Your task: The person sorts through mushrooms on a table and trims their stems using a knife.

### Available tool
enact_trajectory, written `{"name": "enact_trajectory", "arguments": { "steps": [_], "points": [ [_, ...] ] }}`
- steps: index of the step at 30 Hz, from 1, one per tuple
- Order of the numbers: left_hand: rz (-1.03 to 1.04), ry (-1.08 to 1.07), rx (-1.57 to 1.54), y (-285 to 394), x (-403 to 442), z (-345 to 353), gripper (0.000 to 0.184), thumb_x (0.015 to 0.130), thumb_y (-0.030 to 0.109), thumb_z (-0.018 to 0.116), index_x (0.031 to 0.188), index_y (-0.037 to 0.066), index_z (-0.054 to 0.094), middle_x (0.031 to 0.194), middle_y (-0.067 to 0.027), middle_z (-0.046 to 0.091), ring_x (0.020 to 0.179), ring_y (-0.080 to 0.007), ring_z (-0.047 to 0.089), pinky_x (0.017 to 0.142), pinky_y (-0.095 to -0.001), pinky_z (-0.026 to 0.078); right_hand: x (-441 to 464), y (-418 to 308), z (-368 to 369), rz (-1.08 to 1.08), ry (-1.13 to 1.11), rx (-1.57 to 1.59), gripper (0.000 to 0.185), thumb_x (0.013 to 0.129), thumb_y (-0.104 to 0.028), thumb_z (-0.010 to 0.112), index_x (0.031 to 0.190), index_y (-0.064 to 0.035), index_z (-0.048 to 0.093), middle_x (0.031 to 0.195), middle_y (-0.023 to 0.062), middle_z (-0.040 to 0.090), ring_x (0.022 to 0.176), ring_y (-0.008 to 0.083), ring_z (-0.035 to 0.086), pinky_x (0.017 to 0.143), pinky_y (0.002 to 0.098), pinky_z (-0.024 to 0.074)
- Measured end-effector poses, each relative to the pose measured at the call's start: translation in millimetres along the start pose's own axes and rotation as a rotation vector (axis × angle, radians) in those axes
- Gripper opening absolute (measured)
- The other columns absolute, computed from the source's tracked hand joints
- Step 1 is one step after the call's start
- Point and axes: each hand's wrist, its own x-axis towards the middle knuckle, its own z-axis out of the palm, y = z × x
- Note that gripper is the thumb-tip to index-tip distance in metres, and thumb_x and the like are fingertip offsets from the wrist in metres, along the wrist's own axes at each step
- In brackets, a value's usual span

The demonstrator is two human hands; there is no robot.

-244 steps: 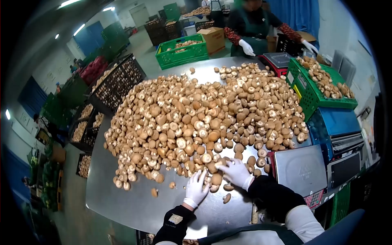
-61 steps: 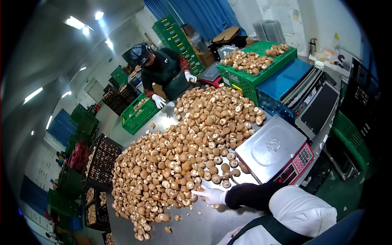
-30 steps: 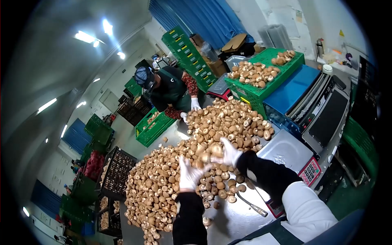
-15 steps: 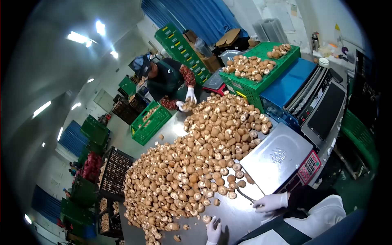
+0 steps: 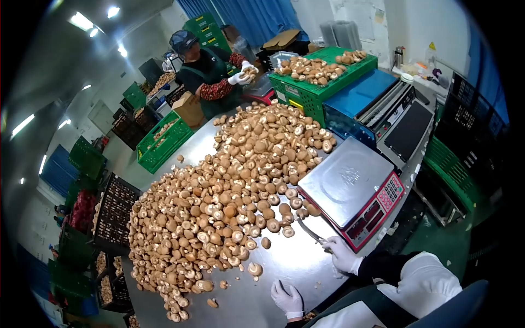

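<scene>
My right hand (image 5: 343, 255), in a white glove, is closed round the end of a thin curved metal tool (image 5: 310, 232). The tool's far end points at the mushrooms beside the scale; its exact kind is unclear. My left hand (image 5: 287, 299), also gloved, rests on the steel table (image 5: 311, 268) with the fingers loosely bent and apart, holding nothing. A single mushroom (image 5: 255, 269) lies just beyond it. The large heap of brown mushrooms (image 5: 219, 210) spreads across the table ahead of both hands.
A scale (image 5: 350, 177) with a red keypad stands ahead of my right hand. Behind it are a green crate (image 5: 311, 101) topped with mushrooms and a blue-topped machine (image 5: 361, 93). Across the table, a co-worker (image 5: 210, 82) holds mushrooms near another green crate (image 5: 164, 143).
The view has shifted, so the table sits further left and higher. The co-worker's hands have risen from the heap with mushrooms. My right hand still grips the curved tool.
</scene>
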Motion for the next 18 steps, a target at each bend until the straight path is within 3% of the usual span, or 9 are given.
{"name": "enact_trajectory", "arguments": {
  "steps": [2,6,8,10,11,13,15,16,18],
  "points": [
    [0.029,-0.035,0.008,4,-2,-7,0.057,0.079,0.014,0.058,0.13,-0.005,0.041,0.125,-0.0267,0.044,0.114,-0.0424,0.042,0.099,-0.0481,0.034,-15,-25,-16,-0.011,-0.019,0.225,0.035,0.075,0.008,0.05,0.108,-0.0046,0.057,0.112,0.0161,0.046,0.106,0.033,0.046,0.094,0.037,0.0388],
    [-0.084,0.207,-0.223,-1,-7,2,0.05,0.088,0.006,0.04,0.137,-0.005,0.034,0.13,-0.0235,0.041,0.112,-0.035,0.045,0.098,-0.0409,0.036,-27,2,-4,-0.352,-0.348,0.098,0.031,0.078,0.001,0.052,0.107,-0.0075,0.058,0.116,0.0079,0.054,0.109,0.0284,0.049,0.094,0.0379,0.0392],
    [-0.093,0.262,-0.253,3,-11,1,0.051,0.09,0.007,0.041,0.139,-0.003,0.033,0.131,-0.0229,0.039,0.116,-0.0336,0.044,0.101,-0.0392,0.035,-23,27,22,-0.486,-0.424,-0.009,0.031,0.078,-0.004,0.055,0.109,-0.0107,0.058,0.119,0.0065,0.054,0.112,0.027,0.049,0.094,0.0373,0.0392],
    [0.107,0.372,0.012,-32,-10,9,0.05,0.091,0.022,0.052,0.131,-0.008,0.041,0.123,-0.0295,0.048,0.111,-0.0393,0.049,0.094,-0.0449,0.041,-12,7,10,-0.491,-0.488,-0.153,0.031,0.086,-0.009,0.051,0.116,-0.0102,0.056,0.123,0.0085,0.054,0.116,0.0267,0.049,0.095,0.0374,0.0392],
    [0.06,0.353,0.001,-32,-11,12,0.051,0.094,0.027,0.046,0.132,-0.007,0.039,0.127,-0.0314,0.043,0.114,-0.0451,0.044,0.098,-0.0498,0.037,-12,0,4,-0.537,-0.402,-0.154,0.031,0.085,-0.007,0.051,0.115,-0.0093,0.057,0.122,0.0088,0.055,0.117,0.0265,0.048,0.096,0.0377,0.0392],
    [0.063,0.324,0.026,-26,-13,12,0.051,0.093,0.026,0.048,0.132,-0.007,0.04,0.126,-0.0307,0.044,0.113,-0.0439,0.045,0.098,-0.049,0.037,-23,-3,-14,-0.556,-0.287,-0.144,0.03,0.085,-0.006,0.051,0.114,-0.0084,0.057,0.121,0.0091,0.055,0.118,0.0263,0.048,0.096,0.038,0.0392],
    [0.059,0.378,0.129,-32,-15,11,0.053,0.092,0.026,0.05,0.133,-0.006,0.04,0.127,-0.0304,0.043,0.113,-0.0438,0.045,0.098,-0.0493,0.037,-40,3,-36,-0.596,-0.233,0.083,0.031,0.08,-0.009,0.054,0.111,-0.0109,0.059,0.115,0.0063,0.057,0.106,0.025,0.054,0.09,0.0381,0.0419],
    [0.051,0.413,0.178,-19,-17,13,0.053,0.092,0.026,0.051,0.133,-0.006,0.039,0.127,-0.0303,0.043,0.113,-0.0437,0.044,0.098,-0.0495,0.037,-55,8,-61,-0.507,-0.293,0.229,0.026,0.082,-0.007,0.053,0.106,-0.0087,0.061,0.108,0.009,0.06,0.104,0.0268,0.055,0.089,0.0392,0.0427],
    [-0.083,0.305,0.228,26,-33,-1,0.062,0.089,0.028,0.056,0.137,-0.005,0.034,0.13,-0.0287,0.042,0.116,-0.0438,0.042,0.098,-0.0517,0.036,-94,37,-100,-0.468,-0.132,0.429,0.02,0.083,-0.006,0.05,0.099,-0.0067,0.062,0.1,0.01,0.063,0.099,0.0292,0.058,0.086,0.0408,0.0451]
  ]
}}
